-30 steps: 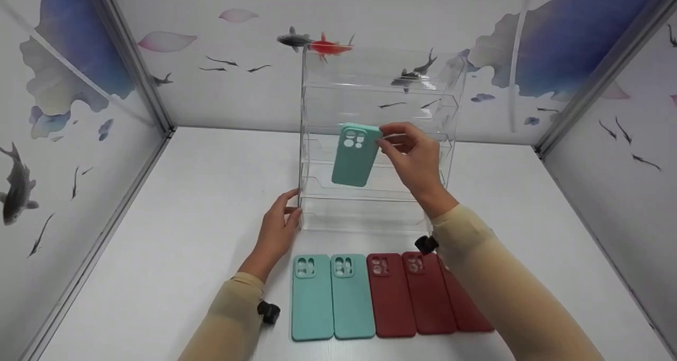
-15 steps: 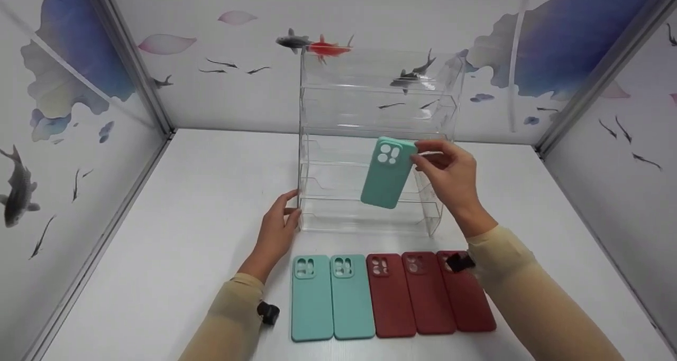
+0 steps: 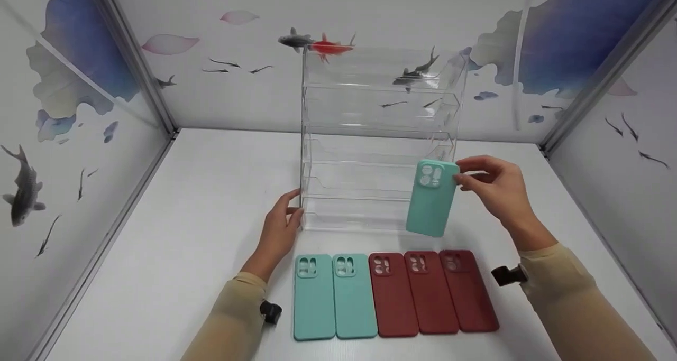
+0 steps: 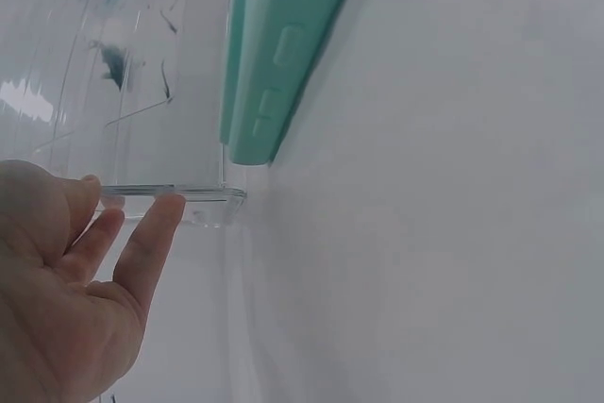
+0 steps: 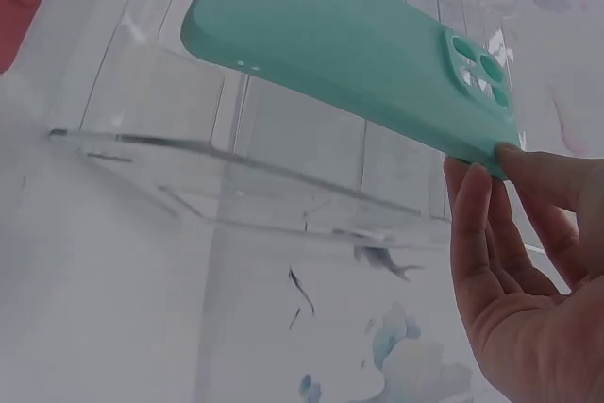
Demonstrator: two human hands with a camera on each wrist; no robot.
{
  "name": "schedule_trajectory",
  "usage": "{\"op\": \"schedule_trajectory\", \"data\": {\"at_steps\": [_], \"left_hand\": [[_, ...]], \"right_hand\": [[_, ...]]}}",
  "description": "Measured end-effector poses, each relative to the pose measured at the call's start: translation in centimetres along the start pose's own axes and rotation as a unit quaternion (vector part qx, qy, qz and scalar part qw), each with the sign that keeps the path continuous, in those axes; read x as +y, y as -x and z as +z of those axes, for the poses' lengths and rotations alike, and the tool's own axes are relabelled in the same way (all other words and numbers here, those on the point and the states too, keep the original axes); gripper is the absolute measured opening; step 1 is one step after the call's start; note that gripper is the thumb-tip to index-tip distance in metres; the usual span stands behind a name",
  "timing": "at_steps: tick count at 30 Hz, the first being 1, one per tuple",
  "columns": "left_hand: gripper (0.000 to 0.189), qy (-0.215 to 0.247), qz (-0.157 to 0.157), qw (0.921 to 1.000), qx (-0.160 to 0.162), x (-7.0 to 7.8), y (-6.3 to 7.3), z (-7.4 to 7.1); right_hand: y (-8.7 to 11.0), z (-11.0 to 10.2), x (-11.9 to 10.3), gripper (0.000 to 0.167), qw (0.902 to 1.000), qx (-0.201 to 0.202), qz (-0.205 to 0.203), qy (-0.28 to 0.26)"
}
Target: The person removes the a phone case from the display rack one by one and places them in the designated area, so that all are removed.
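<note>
My right hand [image 3: 500, 192] pinches a mint green phone case [image 3: 431, 202] by its upper right edge between thumb and fingers. The case hangs tilted in front of the lower right part of a clear acrylic rack [image 3: 359, 196], its camera cutouts at the top. In the right wrist view, the thumb and fingertips meet at the corner of the case [image 5: 349, 44] beside its camera opening. My left hand [image 3: 277, 226] rests its fingers against the outside of the rack's left side panel, low down. In the left wrist view, relaxed fingertips [image 4: 170, 209] touch that panel's edge.
Two mint green phone cases [image 3: 314, 308] and three dark red phone cases [image 3: 394, 305] lie in a row on the white table [image 3: 222, 165], in front of the rack. Printed walls [image 3: 238, 96] enclose the table at the back and sides.
My right hand has moved the mint green case rightward and down, from before the rack's middle to its lower right. The rightmost red case is now fully uncovered. My left hand stays put.
</note>
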State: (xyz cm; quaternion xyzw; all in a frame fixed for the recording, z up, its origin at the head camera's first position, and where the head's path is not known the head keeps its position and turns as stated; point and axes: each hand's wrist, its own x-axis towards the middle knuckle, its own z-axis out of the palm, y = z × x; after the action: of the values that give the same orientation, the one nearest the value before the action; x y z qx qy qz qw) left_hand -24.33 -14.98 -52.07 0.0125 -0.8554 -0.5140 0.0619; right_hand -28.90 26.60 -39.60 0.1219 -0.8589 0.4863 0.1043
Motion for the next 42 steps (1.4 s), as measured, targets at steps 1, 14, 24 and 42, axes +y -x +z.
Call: {"op": "schedule_trajectory", "data": {"at_steps": [1, 14, 24, 42], "left_hand": [[0.048, 0.001, -0.001, 1.0, -0.001, 0.0, 0.0, 0.0], [0.048, 0.007, 0.005, 1.0, -0.001, -0.2, 0.2, 0.2], [0.049, 0.001, -0.001, 1.0, -0.002, 0.1, 0.2, 0.1], [0.049, 0.0, -0.017, 0.9998, -0.005, 0.1, 0.1, 0.1]], "right_hand": [[0.2, -0.6, 0.3, 0.031, 0.9999, -0.004, 0.011, 0.006], [3.9, -6.6, 5.9, 0.04, 0.9907, -0.071, 0.094, 0.069], [6.0, -10.4, 9.3, 0.052, 0.9725, -0.132, 0.168, 0.093], [8.4, -10.0, 13.2, 0.059, 0.9507, -0.177, 0.245, 0.069]]}}
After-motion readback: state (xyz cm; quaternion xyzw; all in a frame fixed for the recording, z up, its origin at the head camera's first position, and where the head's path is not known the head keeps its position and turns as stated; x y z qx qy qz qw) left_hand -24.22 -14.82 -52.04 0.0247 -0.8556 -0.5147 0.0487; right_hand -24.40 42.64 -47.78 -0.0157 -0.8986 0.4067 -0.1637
